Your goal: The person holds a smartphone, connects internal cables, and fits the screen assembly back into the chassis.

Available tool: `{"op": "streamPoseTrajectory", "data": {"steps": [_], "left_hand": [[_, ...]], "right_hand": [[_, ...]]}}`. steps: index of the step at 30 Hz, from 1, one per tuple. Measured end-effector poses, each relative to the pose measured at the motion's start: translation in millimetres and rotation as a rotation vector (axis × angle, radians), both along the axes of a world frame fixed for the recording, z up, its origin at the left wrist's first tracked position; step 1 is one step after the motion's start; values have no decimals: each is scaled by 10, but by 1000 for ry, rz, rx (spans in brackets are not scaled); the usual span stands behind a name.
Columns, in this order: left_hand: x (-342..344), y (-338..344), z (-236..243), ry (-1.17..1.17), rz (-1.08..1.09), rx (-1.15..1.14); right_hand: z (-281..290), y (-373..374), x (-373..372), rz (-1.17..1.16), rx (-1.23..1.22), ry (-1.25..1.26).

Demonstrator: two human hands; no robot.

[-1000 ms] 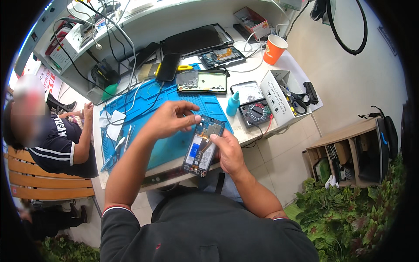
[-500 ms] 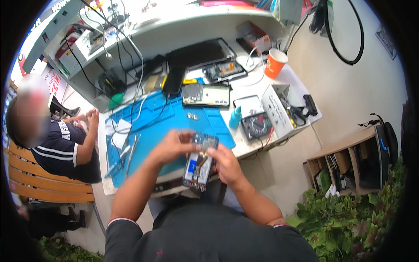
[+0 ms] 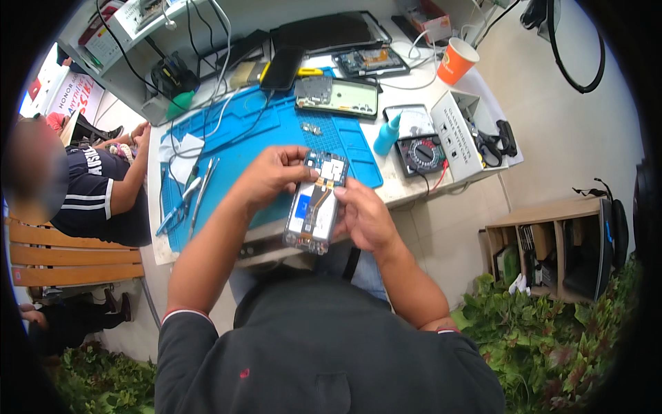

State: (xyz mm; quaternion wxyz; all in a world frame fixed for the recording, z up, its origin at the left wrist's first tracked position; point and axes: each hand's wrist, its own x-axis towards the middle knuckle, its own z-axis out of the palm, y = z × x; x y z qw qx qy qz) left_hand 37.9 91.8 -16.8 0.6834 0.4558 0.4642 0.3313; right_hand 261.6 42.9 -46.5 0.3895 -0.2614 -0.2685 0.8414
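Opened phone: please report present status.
Left hand touching upper-left side; right hand gripping right edge. Opened, rectangular, blue-and-white phone. Nothing visibly blocking.

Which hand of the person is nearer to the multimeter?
Right. The right hand, holding the opened smartphone by its right side, is left of and below the multimeter in the picture; the left hand is farther left, at the smartphone's upper end.
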Motion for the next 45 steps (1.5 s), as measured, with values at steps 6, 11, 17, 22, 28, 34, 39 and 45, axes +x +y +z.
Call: {"op": "streamPoseTrajectory", "data": {"steps": [6,11,17,22,28,34,39,45], "left_hand": [[35,63,61,22,-160,17],[59,358,284,173,-285,108],[-140,1055,449,587,119,506],[-77,970,394,1034,-263,838],[-27,902,196,1104,-247,942],[-157,684,168,974,-8,1060],[-524,122,311,560,149,469],[-800,-628,321,188,183,211]], "right_hand": [[13,-28,-35,33,2,-46],[-66,-58,10,-103,2,-67],[-91,-50,121,-239,60,-101],[-109,-44,132,-306,64,-76],[-219,24,96,-373,86,-26],[-83,43,19,-341,75,10],[11,97,-54,-330,79,20],[35,244,-179,-176,109,-15]]}}
